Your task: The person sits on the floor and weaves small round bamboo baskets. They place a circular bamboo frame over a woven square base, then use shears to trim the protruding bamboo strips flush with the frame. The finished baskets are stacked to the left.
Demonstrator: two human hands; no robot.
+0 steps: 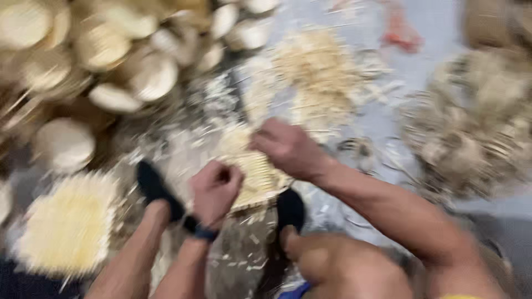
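- The left hand (215, 188) is curled into a fist, clamped on the near edge of a pale, half-woven bamboo-strip piece (252, 171).
- The right hand (285, 147) presses its closed fingers on the same piece's far edge.
- The piece lies between both hands, above a dark foot (289, 209).
- A loose heap of pale slivers (318, 75) sits beyond.
- Round woven bamboo lids (111, 61) are piled far left; the view is blurred.
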